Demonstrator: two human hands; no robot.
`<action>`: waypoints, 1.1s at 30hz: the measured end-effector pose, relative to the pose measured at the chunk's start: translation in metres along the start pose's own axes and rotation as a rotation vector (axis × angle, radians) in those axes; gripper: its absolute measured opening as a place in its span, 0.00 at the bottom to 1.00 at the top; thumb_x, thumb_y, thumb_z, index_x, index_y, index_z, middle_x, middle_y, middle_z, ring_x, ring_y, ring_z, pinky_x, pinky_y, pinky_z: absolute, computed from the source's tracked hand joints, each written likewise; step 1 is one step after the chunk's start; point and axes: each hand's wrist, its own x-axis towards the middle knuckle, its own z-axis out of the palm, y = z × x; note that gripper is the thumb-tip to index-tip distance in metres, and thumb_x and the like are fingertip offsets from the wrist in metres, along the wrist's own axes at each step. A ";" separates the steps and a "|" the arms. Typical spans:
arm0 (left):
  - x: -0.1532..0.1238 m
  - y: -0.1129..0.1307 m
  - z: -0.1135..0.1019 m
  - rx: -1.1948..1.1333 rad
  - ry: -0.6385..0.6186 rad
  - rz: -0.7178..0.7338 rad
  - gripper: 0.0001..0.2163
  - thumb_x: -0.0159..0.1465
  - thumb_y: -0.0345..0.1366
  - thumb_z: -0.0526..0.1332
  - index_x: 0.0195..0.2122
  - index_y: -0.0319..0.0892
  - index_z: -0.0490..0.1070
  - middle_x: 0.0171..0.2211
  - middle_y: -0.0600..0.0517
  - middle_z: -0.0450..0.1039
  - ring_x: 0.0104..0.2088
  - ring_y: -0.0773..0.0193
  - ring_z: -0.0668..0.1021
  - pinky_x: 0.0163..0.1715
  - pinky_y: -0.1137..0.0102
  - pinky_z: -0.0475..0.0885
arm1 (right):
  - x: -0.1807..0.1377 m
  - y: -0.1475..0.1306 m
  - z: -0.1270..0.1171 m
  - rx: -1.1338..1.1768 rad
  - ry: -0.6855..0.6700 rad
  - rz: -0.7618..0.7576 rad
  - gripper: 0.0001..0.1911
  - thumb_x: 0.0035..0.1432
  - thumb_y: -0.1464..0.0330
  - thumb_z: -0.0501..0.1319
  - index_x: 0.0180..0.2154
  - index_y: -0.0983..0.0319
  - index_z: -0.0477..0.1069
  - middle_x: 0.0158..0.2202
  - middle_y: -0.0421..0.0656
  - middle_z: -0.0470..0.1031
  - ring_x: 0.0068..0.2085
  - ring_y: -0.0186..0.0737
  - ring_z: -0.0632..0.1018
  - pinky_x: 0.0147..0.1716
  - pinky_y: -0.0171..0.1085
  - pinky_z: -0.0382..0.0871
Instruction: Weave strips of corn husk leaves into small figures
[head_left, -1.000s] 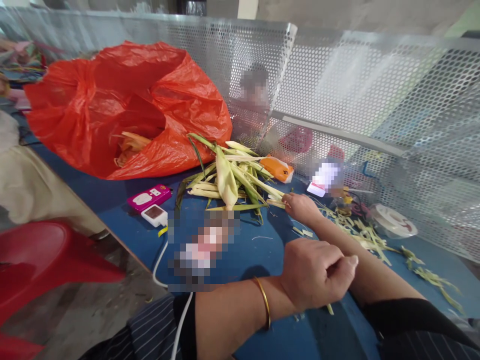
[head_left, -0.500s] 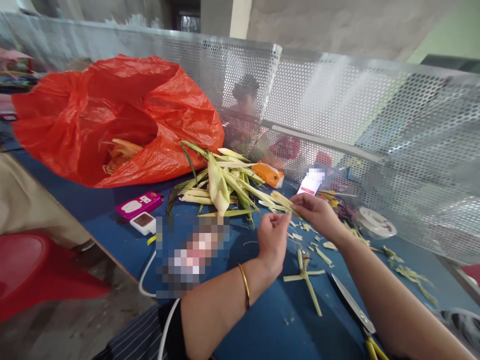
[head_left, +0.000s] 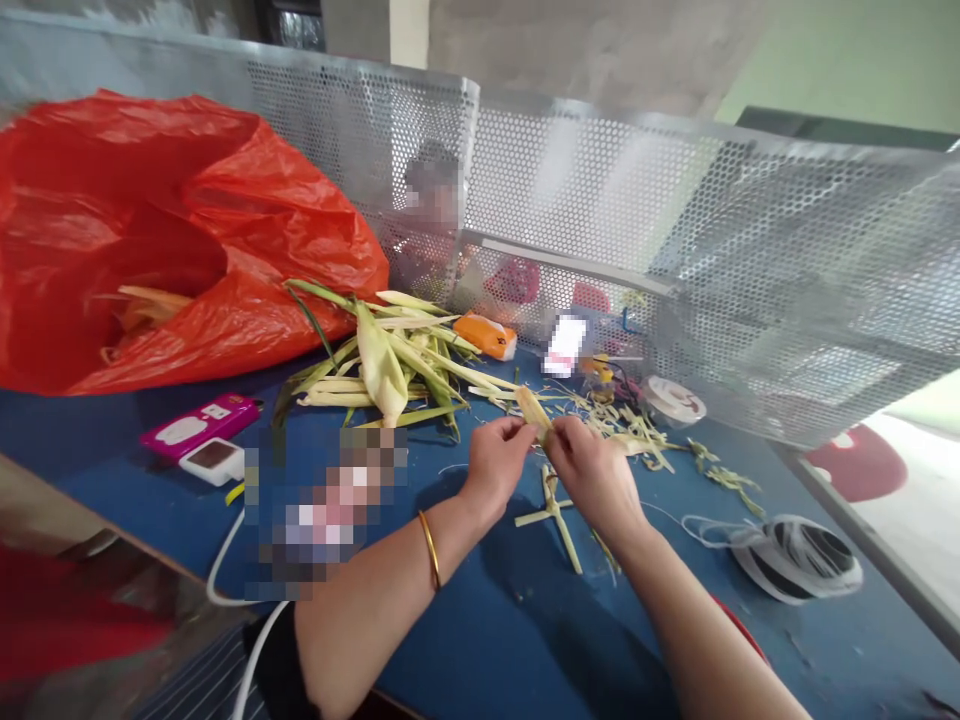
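Observation:
My left hand point(head_left: 495, 465) and my right hand point(head_left: 592, 475) meet above the blue table point(head_left: 487, 620), both pinched on one pale yellow-green leaf strip point(head_left: 534, 408) that sticks up between the fingertips. A gold bangle sits on my left wrist. Just below the hands lies a small cross of folded leaf strips point(head_left: 553, 510). A pile of green and cream leaves point(head_left: 390, 355) lies to the upper left of my hands.
A big orange plastic bag point(head_left: 172, 230) with more leaves fills the far left. A pink phone point(head_left: 199, 425), a white charger with cable, an orange box point(head_left: 486, 335), leaf scraps point(head_left: 637, 430), a white tape roll point(head_left: 675, 400) and a striped spool point(head_left: 799, 555) lie around. A perforated metal screen point(head_left: 675, 220) walls the back.
My right hand drew a leaf strip from the pile toward me, and my left hand rose to pinch it too. The view swung right.

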 end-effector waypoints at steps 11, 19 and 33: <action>0.009 -0.005 -0.002 0.086 0.151 -0.047 0.05 0.52 0.34 0.61 0.21 0.40 0.70 0.20 0.54 0.70 0.22 0.68 0.70 0.24 0.72 0.62 | -0.004 -0.002 0.009 -0.293 -0.012 -0.113 0.05 0.62 0.71 0.53 0.35 0.62 0.67 0.29 0.44 0.74 0.23 0.37 0.72 0.23 0.36 0.49; 0.006 -0.006 -0.001 0.130 0.127 -0.060 0.06 0.51 0.35 0.60 0.20 0.41 0.68 0.18 0.56 0.67 0.21 0.68 0.68 0.21 0.73 0.59 | -0.004 0.001 0.011 -0.330 0.122 -0.180 0.10 0.66 0.66 0.54 0.34 0.62 0.68 0.28 0.41 0.74 0.22 0.35 0.71 0.22 0.35 0.49; 0.003 -0.011 0.001 0.162 0.061 -0.002 0.06 0.49 0.34 0.60 0.17 0.41 0.65 0.16 0.58 0.62 0.20 0.70 0.63 0.23 0.72 0.56 | -0.004 -0.001 0.010 -0.423 0.093 -0.187 0.13 0.67 0.68 0.52 0.31 0.63 0.69 0.27 0.42 0.73 0.21 0.34 0.69 0.21 0.35 0.45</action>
